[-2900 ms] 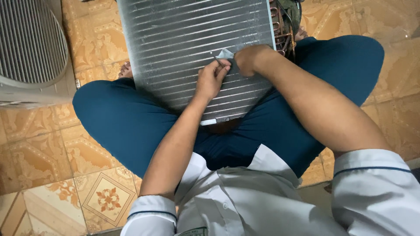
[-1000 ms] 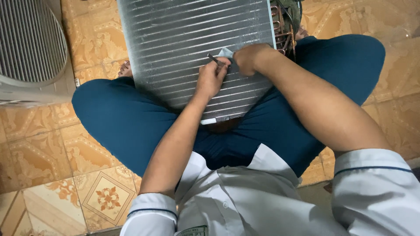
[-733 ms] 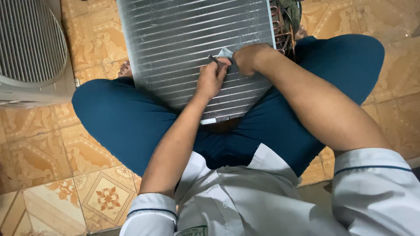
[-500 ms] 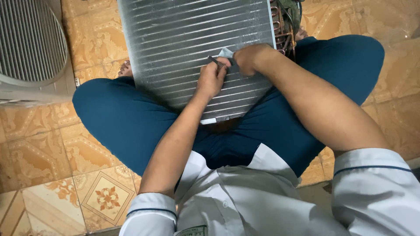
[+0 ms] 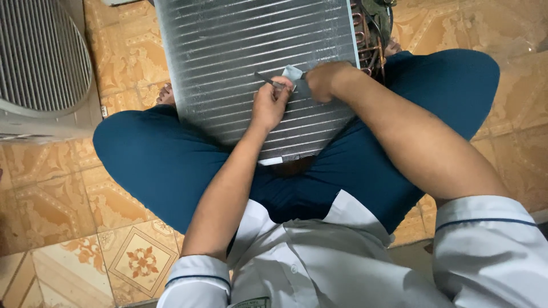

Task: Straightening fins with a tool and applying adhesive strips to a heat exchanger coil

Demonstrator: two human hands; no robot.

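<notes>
Person sits cross-legged on an orange patterned tile floor (image 5: 63, 188), dark blue trousers (image 5: 154, 165), white short-sleeved shirt with dark trim (image 5: 342, 268). A large silver finned metal coil panel (image 5: 251, 51) lies tilted across the lap, lower edge resting over the crossed legs, upper part running out of the top of the view. Copper tube bends (image 5: 368, 40) with some wiring show at the panel's right edge.

Left hand (image 5: 271, 105) sits on the fin face near the panel's middle, fingers pinched together on a thin dark metal tool (image 5: 268, 81), whose tip angles up and left and lies against the fins. Right hand (image 5: 322, 80) is just beside the left, curled into a loose fist on the panel, pressing on a small pale grey cloth or pad (image 5: 294, 74); cannot tell if the fingers actually clamp it or only rest on it. The cloth lies between the two hands, touching the fins, and the tool's handle end meets it.

A bare foot (image 5: 165, 94) peeks out at the panel's left edge. Far left, a grey ribbed fan-grille housing (image 5: 40, 63) stands on the floor, well apart from the hands
</notes>
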